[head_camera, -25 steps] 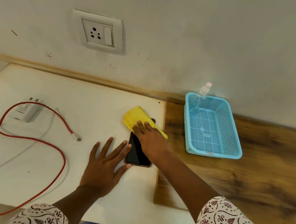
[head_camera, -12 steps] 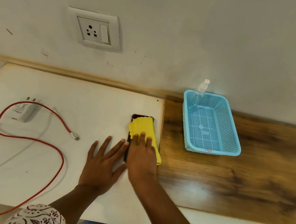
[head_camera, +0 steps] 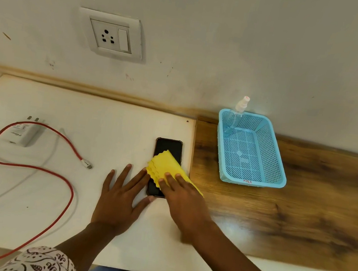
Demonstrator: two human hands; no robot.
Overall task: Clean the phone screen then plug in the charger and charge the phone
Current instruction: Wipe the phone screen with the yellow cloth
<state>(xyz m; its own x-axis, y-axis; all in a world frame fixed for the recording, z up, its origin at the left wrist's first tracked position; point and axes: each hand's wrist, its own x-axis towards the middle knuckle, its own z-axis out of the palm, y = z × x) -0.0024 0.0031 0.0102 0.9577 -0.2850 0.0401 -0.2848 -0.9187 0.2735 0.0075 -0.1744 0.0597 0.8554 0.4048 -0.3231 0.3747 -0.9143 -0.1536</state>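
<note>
**Phone wiped with yellow cloth, charger unplugged**

The phone [head_camera: 167, 154] is laid flat, screen up, on the white part of the table [head_camera: 98, 115], just beside the seam with the wood-grain part. A yellow cloth [head_camera: 167, 168] is pressed onto the lower half of the screen by the right hand [head_camera: 184, 201], fingers [head_camera: 169, 180] extended and close together on top of the cloth; nothing is gripped. The left hand [head_camera: 119, 200] is laid flat on the table, fingers spread apart, with index finger and thumb touching the phone's left edge and near corner.

The white charger [head_camera: 23, 134] is seen well to the left, its red cable [head_camera: 32, 168] looped on the table, the connector end [head_camera: 86, 164] free. The wall socket [head_camera: 112, 34] is unoccupied. A spray bottle [head_camera: 235, 114] is leaned in the far corner of a blue basket [head_camera: 281, 171].
</note>
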